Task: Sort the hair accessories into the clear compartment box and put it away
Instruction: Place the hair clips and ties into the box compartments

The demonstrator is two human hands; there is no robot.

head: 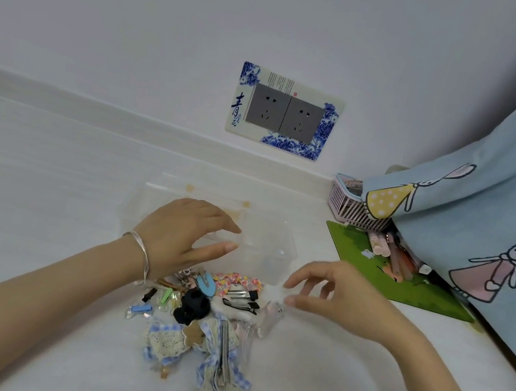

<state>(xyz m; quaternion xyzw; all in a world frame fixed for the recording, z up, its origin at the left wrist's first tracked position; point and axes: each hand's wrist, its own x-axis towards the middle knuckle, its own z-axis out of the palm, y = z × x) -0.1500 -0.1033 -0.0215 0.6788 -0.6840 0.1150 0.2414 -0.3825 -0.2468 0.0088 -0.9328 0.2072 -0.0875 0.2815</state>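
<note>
On a white tabletop (50, 184) a heap of hair accessories (206, 308) lies near the person, between the two forearms. Just beyond it, toward the wall, stands the clear compartment box (265, 230), its walls so transparent that the dividers are hard to make out.

The left hand (182, 234) hovers over the left part of the box, palm down, fingers spread loosely and gripping nothing; a silver bangle (140, 255) sits on that wrist. The right hand (335, 297) is at the right edge of the heap, its thumb and forefinger pinched on a small white fluffy piece (274, 293) (too blurred to say what kind of accessory it is).

In the heap, a blue clip (205, 283) lies at the far side beside a floral scrunchie (237, 281). A black scrunchie (193, 306) sits in the middle, with dark metal snap clips (242, 300) to its right. Blue gingham and lace bows (193, 349) fill the near side.

To the right, a green mat (361, 257) lies on the table with a pink basket (346, 201) at its far edge, partly covered by blue rabbit-print fabric (484, 195). On the wall behind is a double socket (284, 114) in a blue-flowered frame.
</note>
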